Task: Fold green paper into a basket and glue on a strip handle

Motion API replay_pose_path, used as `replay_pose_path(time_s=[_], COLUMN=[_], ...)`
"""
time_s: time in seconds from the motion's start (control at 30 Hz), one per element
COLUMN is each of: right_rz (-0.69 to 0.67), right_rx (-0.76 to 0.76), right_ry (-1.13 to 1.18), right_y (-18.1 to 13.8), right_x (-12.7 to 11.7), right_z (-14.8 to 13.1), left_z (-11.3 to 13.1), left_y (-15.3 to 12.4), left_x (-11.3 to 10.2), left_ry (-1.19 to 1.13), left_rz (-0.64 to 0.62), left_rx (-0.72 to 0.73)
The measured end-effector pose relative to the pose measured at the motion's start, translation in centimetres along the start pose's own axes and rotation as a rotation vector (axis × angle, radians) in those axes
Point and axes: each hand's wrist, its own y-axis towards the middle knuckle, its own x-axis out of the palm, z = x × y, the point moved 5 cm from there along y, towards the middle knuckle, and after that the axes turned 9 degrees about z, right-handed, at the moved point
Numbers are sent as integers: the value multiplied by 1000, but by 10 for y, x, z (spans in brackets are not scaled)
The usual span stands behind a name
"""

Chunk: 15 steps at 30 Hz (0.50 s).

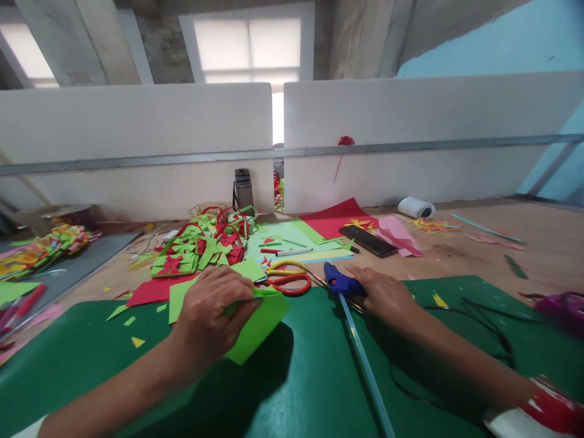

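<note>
My left hand (212,310) is closed on a folded piece of bright green paper (259,327), pinching its upper edge above the green mat (314,377). My right hand (385,297) has its fingers around a blue glue gun (340,281), which lies low over the mat's far edge. From the gun a long translucent glue stick (365,359) runs toward me. Between the hands lie red-handled scissors (292,286) and a yellow-handled pair (285,266). The palm and handle of the right grip are partly hidden.
Green and red paper pieces (201,243) are heaped at the back left, near a dark bottle (243,191). A phone (368,241), red paper (337,218) and a white roll (415,207) lie farther back. A black cord (490,328) loops across the mat's right side.
</note>
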Motion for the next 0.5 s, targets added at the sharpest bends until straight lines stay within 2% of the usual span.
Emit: replay_pose_path(time_s=[0.1,0.2,0.27,0.3,0.4,0.5], right_rz=[-17,1,104,181,302,300], right_rx=[-43,-41,-59,-125,-364,-428], right_ry=[62,56,-3,24,373,771], right_y=[0,-1,-3,-4,-14,-22], right_x=[1,-9,-25,-35,-61,-76], right_z=[0,-7,-18,-29,-69,-99], left_z=[2,3,4,4,6,9], left_y=[0,0,-1,-2,-2,-2], left_x=[-1,-3,-4,-4,-3,-1], left_ry=[-21,-39,-50,-56,-88,-134], left_rz=[15,31,39,42,34,36], left_rx=[-13,-41,-60,-64,-70,-57])
